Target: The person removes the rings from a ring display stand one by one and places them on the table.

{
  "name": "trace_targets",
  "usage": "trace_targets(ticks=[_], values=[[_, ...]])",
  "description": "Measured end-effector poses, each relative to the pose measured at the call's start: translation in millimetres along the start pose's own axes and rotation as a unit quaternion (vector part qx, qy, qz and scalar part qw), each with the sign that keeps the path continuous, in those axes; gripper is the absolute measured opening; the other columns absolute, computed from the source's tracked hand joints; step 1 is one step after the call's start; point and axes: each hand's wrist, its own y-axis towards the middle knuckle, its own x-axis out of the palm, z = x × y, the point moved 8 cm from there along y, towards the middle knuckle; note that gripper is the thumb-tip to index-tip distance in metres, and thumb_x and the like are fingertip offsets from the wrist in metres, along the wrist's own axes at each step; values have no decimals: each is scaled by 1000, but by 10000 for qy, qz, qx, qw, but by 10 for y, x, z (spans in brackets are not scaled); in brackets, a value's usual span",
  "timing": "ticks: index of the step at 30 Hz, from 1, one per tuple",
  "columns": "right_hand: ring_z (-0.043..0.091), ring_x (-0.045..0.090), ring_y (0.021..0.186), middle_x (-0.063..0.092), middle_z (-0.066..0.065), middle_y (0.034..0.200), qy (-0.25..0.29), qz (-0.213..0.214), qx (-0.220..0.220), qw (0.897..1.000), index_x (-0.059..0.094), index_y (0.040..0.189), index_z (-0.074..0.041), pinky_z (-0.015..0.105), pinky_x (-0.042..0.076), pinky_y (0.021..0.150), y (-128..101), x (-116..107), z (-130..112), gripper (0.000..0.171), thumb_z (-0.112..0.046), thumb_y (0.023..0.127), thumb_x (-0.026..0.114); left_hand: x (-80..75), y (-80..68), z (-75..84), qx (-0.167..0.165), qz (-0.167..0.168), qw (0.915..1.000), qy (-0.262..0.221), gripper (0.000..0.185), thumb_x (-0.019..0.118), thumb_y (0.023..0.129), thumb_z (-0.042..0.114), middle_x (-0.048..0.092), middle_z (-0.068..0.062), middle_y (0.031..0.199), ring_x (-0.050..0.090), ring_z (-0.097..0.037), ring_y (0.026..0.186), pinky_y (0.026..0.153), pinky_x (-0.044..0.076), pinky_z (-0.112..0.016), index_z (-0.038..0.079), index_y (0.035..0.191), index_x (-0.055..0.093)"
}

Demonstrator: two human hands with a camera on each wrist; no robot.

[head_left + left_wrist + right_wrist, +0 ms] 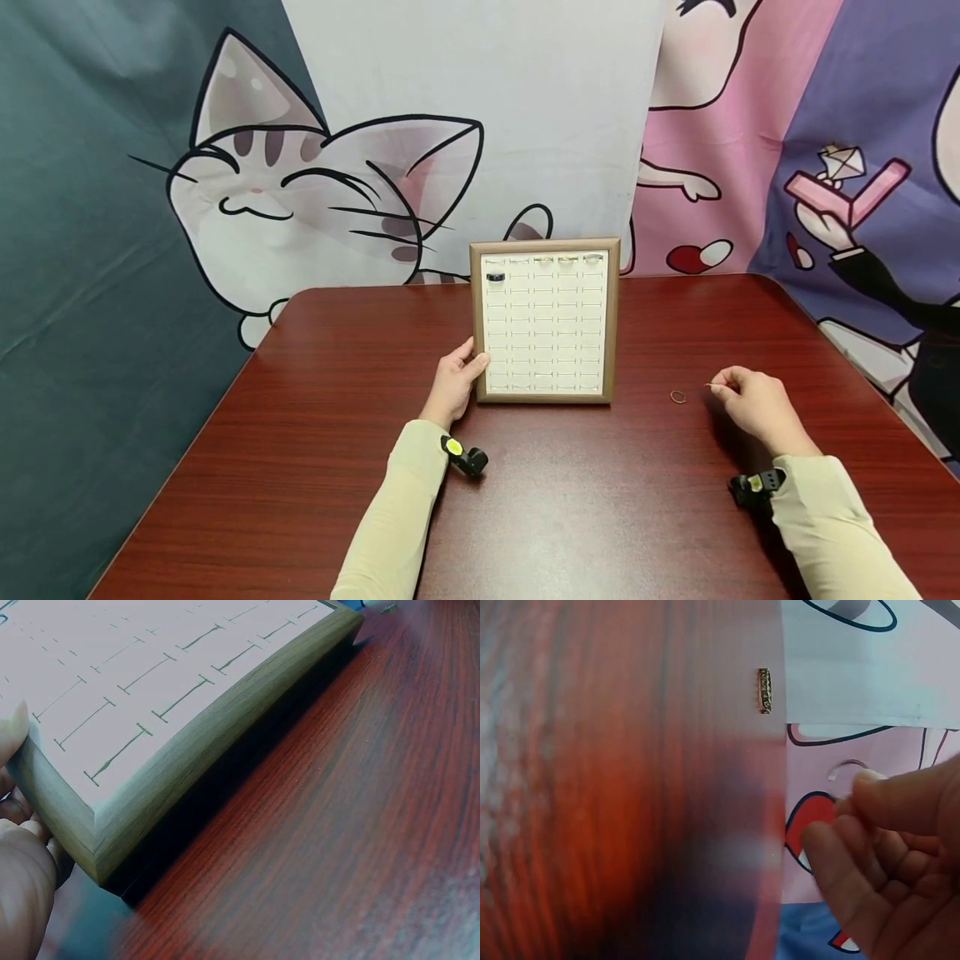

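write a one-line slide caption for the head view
Left hand holds a framed ring tray while right hand pinches a thin ring beside another ring.

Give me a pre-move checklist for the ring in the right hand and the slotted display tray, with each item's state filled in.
1. Right hand pinches a thin ring between fingertips: ok.
2. Left hand holds the display tray by its left edge: ok.
3. Tray lies flat on the table: ok.
4. Free slots in the tray: ok, most rows look bare; a dark ring sits upper left, and pale rings seem to fill the top row.
5. Second ring lies on the table, apart from the right hand: ok.
6. How firm the pinch is: cannot tell.
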Motion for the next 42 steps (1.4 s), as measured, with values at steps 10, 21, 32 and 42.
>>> trace_targets(ticks=[10, 21, 32, 42], values=[[17, 45, 60, 55, 1, 61, -6, -610, -22, 9981, 61, 73, -7, 30, 35, 57, 10, 136, 38, 9, -7, 82, 63, 2, -15, 15, -31, 26, 10000, 22, 49, 51, 91, -2, 50, -31, 127, 62, -6, 90, 77, 53, -21, -5, 138, 37], [17, 44, 61, 52, -2, 59, -153, -925, -230, 9953, 59, 68, -10, 30, 35, 59, 33, 229, 39, 13, -6, 80, 62, 9, -4, 10, 32, -49, 10000, -36, 47, 50, 92, -2, 49, -32, 127, 62, -6, 90, 77, 53, -22, -6, 137, 38], [19, 49, 63, 55, -1, 62, -446, -1115, -459, 9917, 56, 66, -10, 35, 40, 59, 37, 287, -14, 15, -6, 78, 64, 12, -13, 21, 27, -28, 10000, -68, 48, 50, 92, -3, 51, -30, 126, 62, -6, 90, 77, 53, -22, -6, 138, 38], [19, 52, 62, 59, 2, 63, -600, -1261, -440, 9892, 59, 65, -10, 40, 44, 60, 55, 310, -54, 14, -6, 75, 66, 10, -16, 10, -58, 5, 9999, -135, 48, 50, 92, -3, 49, -32, 127, 62, -6, 90, 78, 53, -22, -6, 138, 37]])
